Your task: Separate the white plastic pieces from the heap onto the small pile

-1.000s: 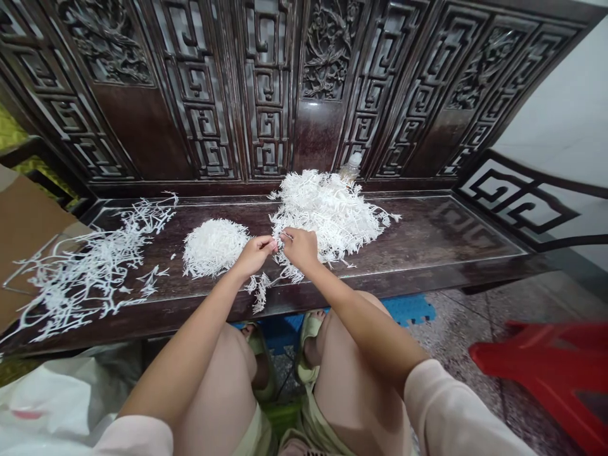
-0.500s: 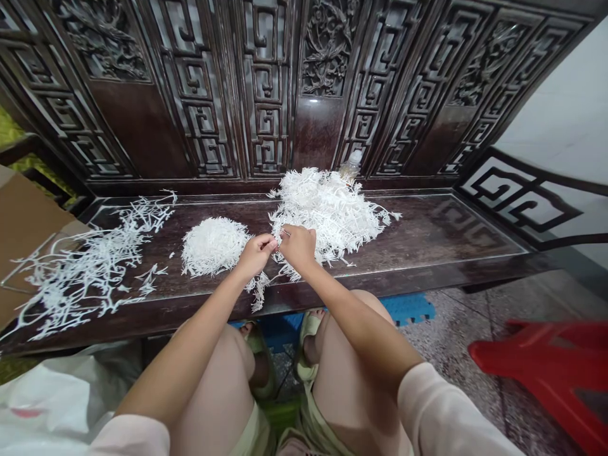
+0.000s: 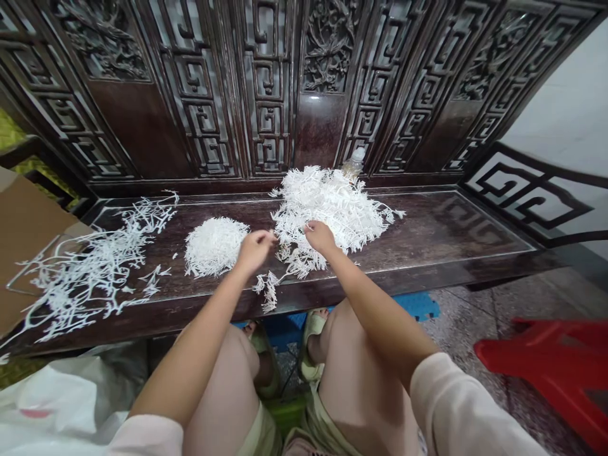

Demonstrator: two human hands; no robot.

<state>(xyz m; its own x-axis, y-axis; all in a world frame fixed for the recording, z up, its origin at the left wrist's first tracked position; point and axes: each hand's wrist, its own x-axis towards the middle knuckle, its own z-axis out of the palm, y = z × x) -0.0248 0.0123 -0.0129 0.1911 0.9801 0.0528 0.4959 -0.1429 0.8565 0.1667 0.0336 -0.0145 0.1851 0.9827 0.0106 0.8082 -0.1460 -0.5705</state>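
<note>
My left hand [image 3: 255, 249] is closed in a pinch over the bench, just right of a low round pile of small white pieces [image 3: 215, 247]. What its fingertips hold is too small to make out. At the front left of a larger heap of white branched sprigs [image 3: 332, 206], my right hand [image 3: 320, 238] has its fingers pressed together. Whatever it grips there is hidden. A loose white sprig [image 3: 270, 292] lies at the bench's front edge, below and between the hands.
Long bare white stems [image 3: 102, 266] are strewn over the bench's left end beside a cardboard box [image 3: 28, 234]. A clear bottle [image 3: 354, 161] stands behind the heap, against the carved backrest [image 3: 266, 95]. A red plastic stool [image 3: 546, 354] is on the floor at right.
My hands were together, fingertips meeting in front of the heap. Now they are apart: the right has moved right and slightly back to the heap, while the left has stayed nearly in place.
</note>
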